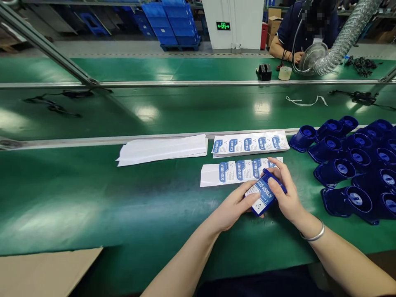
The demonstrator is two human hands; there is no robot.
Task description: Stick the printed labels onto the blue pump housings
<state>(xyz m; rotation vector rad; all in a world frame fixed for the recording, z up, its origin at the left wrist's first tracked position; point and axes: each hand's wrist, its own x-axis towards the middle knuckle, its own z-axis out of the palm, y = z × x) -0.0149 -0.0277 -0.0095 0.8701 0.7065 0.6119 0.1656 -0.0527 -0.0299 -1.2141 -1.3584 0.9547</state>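
Left hand point(232, 206) and right hand point(286, 198) both clamp the blue cup point(269, 175), thumbs uppermost, some fingertips hidden beneath, over the bench point(154, 214) near the strip point(229, 171). Its label point(262, 198) reads "CS20-5000L/H", any preceding letter perhaps covered; the strip reads "DCS20-5000L/H", its right end partly behind the right hand.

Green tabletop point(123, 206) open at left, blue housings point(359, 158) crowding right, metal rail point(198, 83) beyond

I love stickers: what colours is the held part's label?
The label is mostly blue and white; see head view.
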